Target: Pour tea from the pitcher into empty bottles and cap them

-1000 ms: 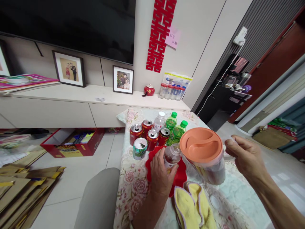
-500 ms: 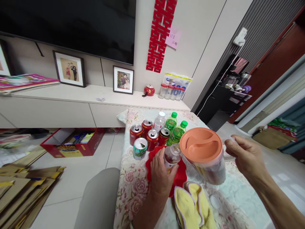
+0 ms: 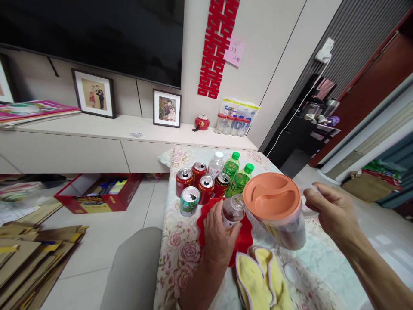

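Clear bottle (image 3: 232, 211) and pitcher (image 3: 274, 200), one in each hand

The left hand (image 3: 217, 237) has its grip closed around the bottle, over a red tray (image 3: 247, 237). At the bottle's three o'clock is the tilted pitcher; the right hand (image 3: 337, 211) has its grip closed at the handle (image 3: 310, 206).

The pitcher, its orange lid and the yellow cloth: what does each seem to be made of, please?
Pitcher: smooth plastic or glass, as it's see-through. Orange lid: probably moulded plastic, satin, with rounded recesses. Yellow cloth: matt, fuzzy textile, perhaps towelling, with folds and purplish edging.
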Demonstrator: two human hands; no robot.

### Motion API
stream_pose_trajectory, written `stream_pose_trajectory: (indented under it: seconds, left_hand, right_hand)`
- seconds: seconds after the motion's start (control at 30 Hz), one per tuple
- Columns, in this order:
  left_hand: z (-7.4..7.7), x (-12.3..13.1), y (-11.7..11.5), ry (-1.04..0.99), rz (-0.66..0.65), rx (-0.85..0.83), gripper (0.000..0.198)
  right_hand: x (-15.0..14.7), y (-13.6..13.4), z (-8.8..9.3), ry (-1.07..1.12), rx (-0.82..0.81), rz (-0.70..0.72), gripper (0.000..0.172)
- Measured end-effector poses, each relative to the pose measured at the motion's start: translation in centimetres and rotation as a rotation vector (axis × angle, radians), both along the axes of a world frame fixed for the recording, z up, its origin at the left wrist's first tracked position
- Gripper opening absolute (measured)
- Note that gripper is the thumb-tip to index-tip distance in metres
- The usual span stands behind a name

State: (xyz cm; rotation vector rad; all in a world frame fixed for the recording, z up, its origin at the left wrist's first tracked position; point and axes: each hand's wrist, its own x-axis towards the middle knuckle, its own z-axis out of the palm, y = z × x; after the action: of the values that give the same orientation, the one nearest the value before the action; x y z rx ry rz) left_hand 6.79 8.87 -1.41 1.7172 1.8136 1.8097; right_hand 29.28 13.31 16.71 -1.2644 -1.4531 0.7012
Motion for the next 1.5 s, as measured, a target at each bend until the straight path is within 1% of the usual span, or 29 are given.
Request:
stream_pose_trajectory:
  seconds: [0.27,0.57,0.77,1.5]
  left_hand:
    - [-0.19,0.02,0.08,0.005,0.007,0.007,0.075]
    - [-0.07,0.07,0.05,0.018,0.012,0.006,0.08]
    - [-0.16,0.05,0.09,0.021,0.009,0.012,0.078]
    - [-0.12,-0.01,0.06,0.006,0.0,-0.003,0.078]
  right_hand:
    - [-0.09,0.14,-0.05,-0.026,0.016,-0.022,0.059]
    - [-0.12,0.4,-0.09,-0.043,0.007,-0.035,0.058]
    - [-0.26,0.19,0.03,-0.055,0.007,-0.046,0.059]
    - [-0.43,-0.1,0.23,-0.072,0.018,-0.042,0.059]
